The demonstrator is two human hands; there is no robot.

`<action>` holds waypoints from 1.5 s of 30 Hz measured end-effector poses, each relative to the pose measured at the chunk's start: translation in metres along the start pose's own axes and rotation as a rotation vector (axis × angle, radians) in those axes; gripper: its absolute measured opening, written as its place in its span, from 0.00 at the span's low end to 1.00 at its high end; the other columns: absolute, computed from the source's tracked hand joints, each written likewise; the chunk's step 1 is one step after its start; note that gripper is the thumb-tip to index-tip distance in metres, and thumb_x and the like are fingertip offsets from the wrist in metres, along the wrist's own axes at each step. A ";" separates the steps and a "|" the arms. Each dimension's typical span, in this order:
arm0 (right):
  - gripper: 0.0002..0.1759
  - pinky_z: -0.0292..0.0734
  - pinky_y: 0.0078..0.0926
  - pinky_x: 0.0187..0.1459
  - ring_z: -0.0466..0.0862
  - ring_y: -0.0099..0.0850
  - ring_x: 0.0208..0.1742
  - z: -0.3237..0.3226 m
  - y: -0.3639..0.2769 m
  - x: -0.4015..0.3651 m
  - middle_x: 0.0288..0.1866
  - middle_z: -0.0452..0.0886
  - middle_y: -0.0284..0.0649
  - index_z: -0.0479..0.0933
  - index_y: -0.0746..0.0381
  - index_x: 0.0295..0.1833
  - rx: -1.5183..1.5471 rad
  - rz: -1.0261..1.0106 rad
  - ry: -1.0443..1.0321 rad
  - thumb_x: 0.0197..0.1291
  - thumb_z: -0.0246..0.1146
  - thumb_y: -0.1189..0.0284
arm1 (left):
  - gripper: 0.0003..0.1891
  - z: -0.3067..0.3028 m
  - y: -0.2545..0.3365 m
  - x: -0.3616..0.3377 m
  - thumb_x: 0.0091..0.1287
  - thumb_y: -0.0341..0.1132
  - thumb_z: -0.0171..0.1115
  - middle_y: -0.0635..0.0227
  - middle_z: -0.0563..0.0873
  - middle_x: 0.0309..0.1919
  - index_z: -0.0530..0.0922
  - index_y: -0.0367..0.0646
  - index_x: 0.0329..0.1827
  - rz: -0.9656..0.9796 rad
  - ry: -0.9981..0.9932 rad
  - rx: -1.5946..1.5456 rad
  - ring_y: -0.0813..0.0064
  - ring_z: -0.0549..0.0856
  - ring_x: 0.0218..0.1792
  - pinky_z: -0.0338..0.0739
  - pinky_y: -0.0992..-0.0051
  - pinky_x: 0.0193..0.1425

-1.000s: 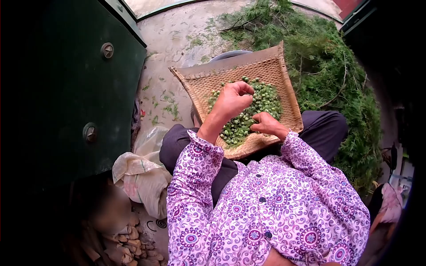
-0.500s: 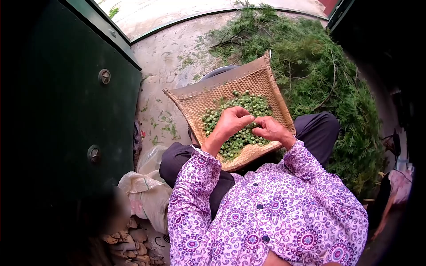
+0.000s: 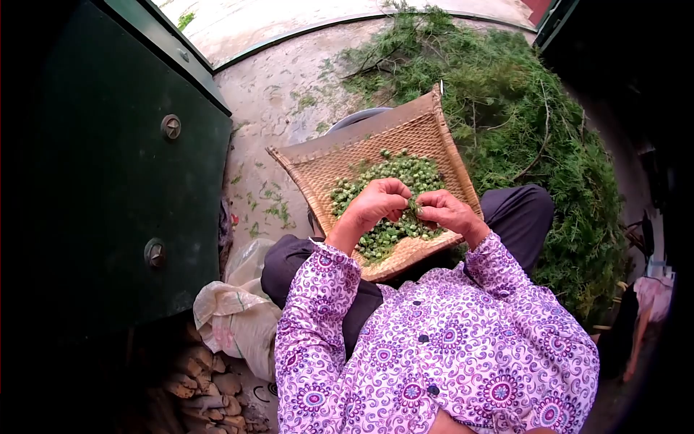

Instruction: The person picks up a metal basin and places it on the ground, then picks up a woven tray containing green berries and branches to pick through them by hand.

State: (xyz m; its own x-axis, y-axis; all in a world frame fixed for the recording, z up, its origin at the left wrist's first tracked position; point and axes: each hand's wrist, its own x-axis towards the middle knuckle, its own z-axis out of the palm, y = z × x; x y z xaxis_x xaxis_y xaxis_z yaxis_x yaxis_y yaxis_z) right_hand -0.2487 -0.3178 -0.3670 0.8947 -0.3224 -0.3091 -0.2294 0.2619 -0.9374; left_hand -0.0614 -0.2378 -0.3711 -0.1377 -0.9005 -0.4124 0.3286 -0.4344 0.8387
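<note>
A woven winnowing basket (image 3: 318, 172) rests across my lap, tilted, with a pile of small green cones (image 3: 408, 171) and leafy bits in it. Over the pile, my left hand (image 3: 377, 204) and my right hand (image 3: 450, 213) face each other with fingertips nearly meeting. Between them is a small green sprig (image 3: 413, 208). The right thumb and fingers pinch it, while the left fingers are pinched closed at its upper end. My palms are turned away, so small pieces inside the fingers are hidden.
Cut evergreen branches (image 3: 506, 108) heap on the floor to the right. A dark green metal door (image 3: 108, 145) stands at left. Near my left knee lies a pale sack (image 3: 238, 318), with split firewood (image 3: 210, 387) below. A round metal rim (image 3: 358, 116) shows behind the basket.
My hands have drawn slightly apart, and the left fingers have curled inward. A green sprig now shows between the fingertips. The basket stays nearly in place.
</note>
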 end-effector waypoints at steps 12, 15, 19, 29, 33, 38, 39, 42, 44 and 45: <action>0.04 0.62 0.14 0.22 0.67 0.14 0.19 -0.007 0.002 -0.005 0.19 0.68 0.25 0.73 0.62 0.32 0.114 -0.024 0.015 0.56 0.55 0.73 | 0.06 0.001 0.001 -0.001 0.56 0.28 0.62 0.74 0.78 0.24 0.75 0.41 0.34 0.005 0.071 -0.190 0.83 0.76 0.22 0.72 0.82 0.25; 0.03 0.66 0.15 0.23 0.68 0.15 0.20 -0.013 0.011 -0.006 0.21 0.69 0.25 0.73 0.61 0.34 0.522 0.002 0.183 0.55 0.56 0.74 | 0.04 0.004 0.006 -0.004 0.56 0.28 0.61 0.74 0.77 0.23 0.74 0.41 0.33 0.038 0.113 -0.193 0.83 0.75 0.21 0.71 0.82 0.24; 0.05 0.70 0.16 0.24 0.71 0.17 0.22 -0.011 0.004 -0.005 0.23 0.71 0.27 0.73 0.61 0.36 0.392 0.064 0.161 0.56 0.56 0.72 | 0.05 0.008 -0.001 0.001 0.55 0.28 0.62 0.75 0.77 0.22 0.75 0.41 0.32 0.079 0.086 -0.065 0.84 0.75 0.21 0.70 0.82 0.23; 0.07 0.71 0.11 0.18 0.74 0.15 0.21 -0.003 0.002 0.008 0.26 0.75 0.28 0.72 0.61 0.36 0.361 0.129 0.042 0.59 0.59 0.69 | 0.06 0.012 -0.008 0.002 0.47 0.24 0.64 0.77 0.77 0.23 0.76 0.38 0.28 0.131 0.124 0.343 0.86 0.73 0.24 0.68 0.83 0.27; 0.05 0.69 0.10 0.17 0.75 0.16 0.20 -0.008 -0.008 -0.001 0.26 0.76 0.31 0.72 0.61 0.38 0.512 0.121 0.047 0.59 0.59 0.71 | 0.06 0.012 -0.005 -0.001 0.46 0.24 0.62 0.77 0.77 0.22 0.76 0.38 0.28 0.106 0.036 0.377 0.86 0.73 0.23 0.68 0.82 0.27; 0.06 0.72 0.14 0.21 0.76 0.18 0.24 -0.062 -0.024 -0.023 0.26 0.76 0.32 0.73 0.62 0.40 0.238 -0.088 0.368 0.58 0.59 0.72 | 0.12 0.010 -0.009 -0.004 0.44 0.28 0.62 0.67 0.80 0.25 0.80 0.38 0.34 0.036 -0.019 0.896 0.76 0.79 0.29 0.73 0.76 0.34; 0.09 0.75 0.17 0.23 0.78 0.20 0.26 -0.080 -0.026 -0.028 0.27 0.77 0.33 0.73 0.64 0.42 0.116 -0.128 0.495 0.57 0.60 0.73 | 0.15 0.009 -0.012 -0.005 0.45 0.30 0.62 0.62 0.82 0.27 0.81 0.38 0.38 0.049 -0.056 1.035 0.70 0.81 0.32 0.75 0.73 0.38; 0.15 0.77 0.26 0.31 0.80 0.30 0.29 -0.117 -0.021 -0.038 0.30 0.79 0.40 0.73 0.68 0.44 -0.887 -0.046 0.884 0.50 0.62 0.73 | 0.24 0.018 0.005 -0.011 0.45 0.36 0.64 0.52 0.81 0.42 0.78 0.40 0.48 -0.037 -0.062 1.123 0.58 0.80 0.45 0.73 0.68 0.51; 0.21 0.76 0.33 0.39 0.80 0.41 0.33 -0.135 0.004 -0.034 0.33 0.80 0.47 0.73 0.71 0.45 -1.637 -0.347 1.034 0.44 0.63 0.72 | 0.27 0.012 0.006 -0.008 0.46 0.40 0.66 0.51 0.77 0.49 0.76 0.40 0.52 0.000 0.085 1.103 0.57 0.77 0.51 0.70 0.68 0.56; 0.21 0.76 0.33 0.39 0.80 0.41 0.33 -0.126 0.000 -0.030 0.33 0.80 0.47 0.73 0.71 0.45 -1.635 -0.347 1.028 0.44 0.63 0.72 | 0.27 0.008 0.012 -0.007 0.49 0.40 0.66 0.51 0.78 0.49 0.74 0.37 0.53 0.088 0.124 1.060 0.57 0.77 0.51 0.70 0.67 0.56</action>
State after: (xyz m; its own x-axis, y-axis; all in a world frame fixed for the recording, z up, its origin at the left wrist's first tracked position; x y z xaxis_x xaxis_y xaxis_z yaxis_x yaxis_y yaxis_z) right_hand -0.3240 -0.4226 -0.3784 0.5851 -0.6425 0.4948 -0.7369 -0.6759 -0.0062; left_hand -0.0637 -0.2371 -0.3552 -0.0378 -0.9470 -0.3189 -0.6547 -0.2176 0.7239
